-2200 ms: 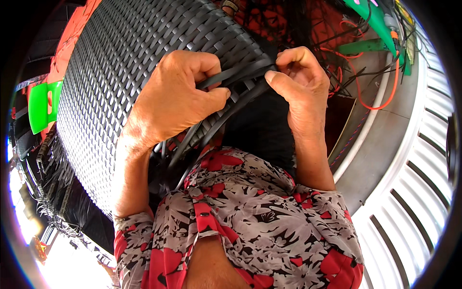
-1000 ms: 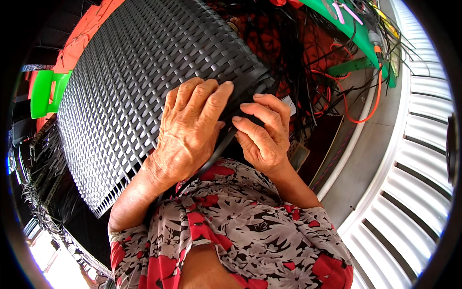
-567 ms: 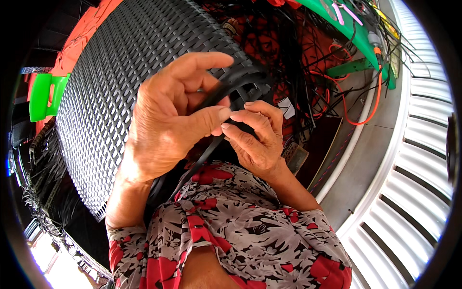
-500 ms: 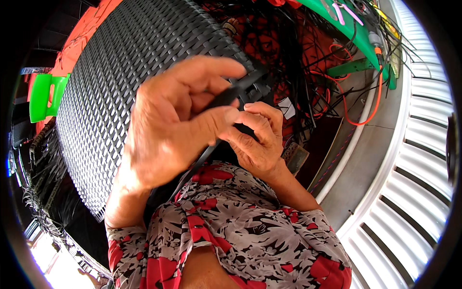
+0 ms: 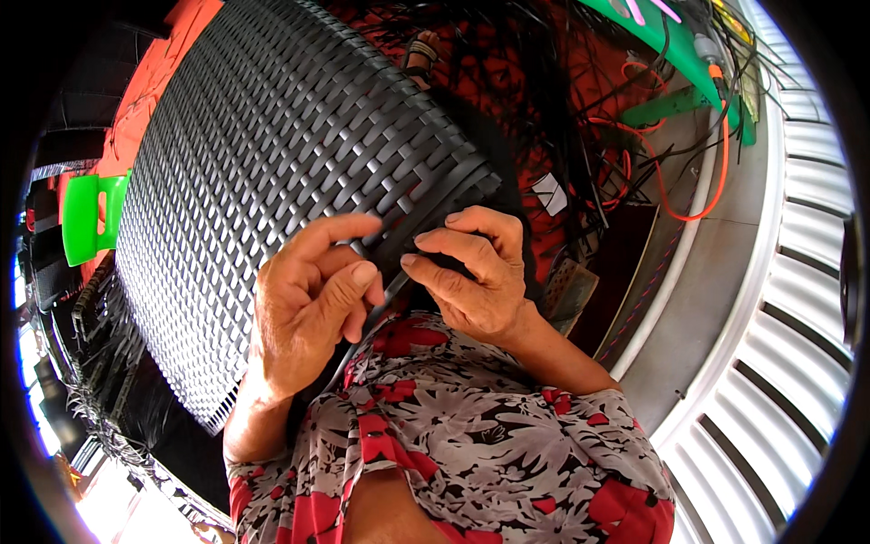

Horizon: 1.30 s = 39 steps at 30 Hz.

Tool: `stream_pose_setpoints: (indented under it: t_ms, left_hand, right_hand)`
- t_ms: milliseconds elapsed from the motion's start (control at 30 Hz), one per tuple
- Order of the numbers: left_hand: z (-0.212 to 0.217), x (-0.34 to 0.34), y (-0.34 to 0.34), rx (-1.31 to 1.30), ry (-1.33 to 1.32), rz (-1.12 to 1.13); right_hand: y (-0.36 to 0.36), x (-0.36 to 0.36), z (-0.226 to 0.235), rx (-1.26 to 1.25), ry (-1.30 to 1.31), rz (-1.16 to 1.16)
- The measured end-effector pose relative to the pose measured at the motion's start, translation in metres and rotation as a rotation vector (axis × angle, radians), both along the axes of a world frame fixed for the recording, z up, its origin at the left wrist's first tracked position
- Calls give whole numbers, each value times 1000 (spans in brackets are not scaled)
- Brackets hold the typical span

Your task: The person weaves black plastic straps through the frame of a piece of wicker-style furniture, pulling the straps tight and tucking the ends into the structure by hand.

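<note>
At the far left a bright green plastic chair back (image 5: pixel 82 222) is standing against an orange-red sheet (image 5: pixel 163 77), and below it a bundle of thin dark strands (image 5: pixel 113 349) is hanging in a shaggy mass. Next, the black woven panel (image 5: pixel 272 136) is filling much of the left and centre, slanting up and away from the person, its flat strips crossing in a close weave and its near corner lying just above the hands. The left hand (image 5: pixel 304 313) is hovering over or lightly meeting the panel's near edge, palm turned inward; its thumb and forefinger are standing apart, and the other fingers are curling behind the thumb. A black edge strip (image 5: pixel 435 204) is running along that side toward the corner. To its right, the right hand (image 5: pixel 478 281) is bending its fingers in at the edge, thumb and forefinger tips near each other beside dark material; whether they are pinching a strip I cannot tell. Beneath both hands the person is wearing a floral blouse (image 5: pixel 507 435) in grey, black and red. Beyond the corner, loose black strips (image 5: pixel 507 72) are tangling over a red surface, and a white scrap (image 5: pixel 549 195) is lying near them. Further right, an orange cord (image 5: pixel 723 168) is looping down by a green plastic support (image 5: pixel 666 107), a white pipe (image 5: pixel 666 290) is curving past, and a white slatted panel (image 5: pixel 770 390) is closing off the side.
</note>
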State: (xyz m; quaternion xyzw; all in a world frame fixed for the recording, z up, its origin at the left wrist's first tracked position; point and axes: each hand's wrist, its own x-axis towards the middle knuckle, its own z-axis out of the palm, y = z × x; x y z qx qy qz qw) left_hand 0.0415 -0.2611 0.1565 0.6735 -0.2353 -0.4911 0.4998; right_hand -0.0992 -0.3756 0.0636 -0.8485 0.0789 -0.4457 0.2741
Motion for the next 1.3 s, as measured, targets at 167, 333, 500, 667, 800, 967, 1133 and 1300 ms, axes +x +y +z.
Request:
stream_pose_setpoints:
  t_ms: [167, 333, 500, 667, 800, 967, 1133, 1300]
  left_hand:
    - [-9, 5, 3, 140, 46, -5]
    - [-11, 12, 2, 126, 52, -118]
    - [8, 8, -23, 107, 117, -50]
    - [10, 21, -60, 139, 173, -177]
    - [7, 24, -87, 295, 320, -246]
    - [2, 30, -98, 332, 508, -248]
    - [7, 28, -99, 384, 479, -228]
    - [10, 28, -100, 359, 267, -352]
  right_hand:
    - [-3, -5, 10, 122, -54, 21]
    - [-23, -5, 0, 341, -124, -147]
    - [-32, 0, -6, 470, -70, -84]
    - [-35, 1, -8, 450, -115, -54]
    - [-39, 2, -13, 451, -144, -25]
    - [-41, 1, -14, 436, -154, -31]
    - [-44, 2, -15, 420, -159, 13]
    - [-44, 3, -18, 450, -179, 44]
